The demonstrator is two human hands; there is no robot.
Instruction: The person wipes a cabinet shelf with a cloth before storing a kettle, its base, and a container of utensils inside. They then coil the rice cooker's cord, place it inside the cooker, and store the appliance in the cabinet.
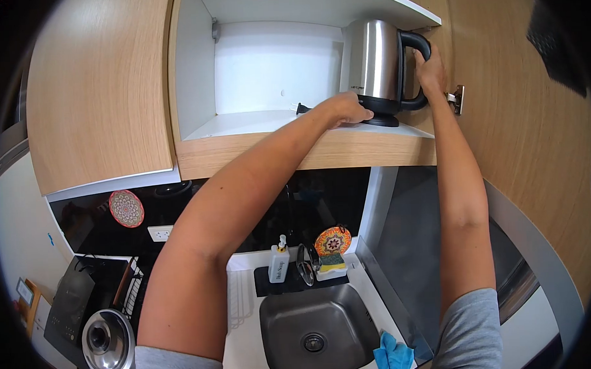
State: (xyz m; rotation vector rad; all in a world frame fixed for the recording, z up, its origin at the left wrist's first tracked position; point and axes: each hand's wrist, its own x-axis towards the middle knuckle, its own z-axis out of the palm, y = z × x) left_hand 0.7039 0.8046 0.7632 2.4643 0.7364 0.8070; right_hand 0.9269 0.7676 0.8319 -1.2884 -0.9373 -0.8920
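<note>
Head view: right hand grip around kettle handle, left hand flat on base at shelf edge.

Both hands on kettle

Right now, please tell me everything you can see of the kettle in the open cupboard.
The kettle looks like brushed steel, with a black handle and a black base. It stands upright at the right front edge of the cupboard shelf. The right hand holds its handle; the left hand rests at its base. A black plug lies behind.
</note>
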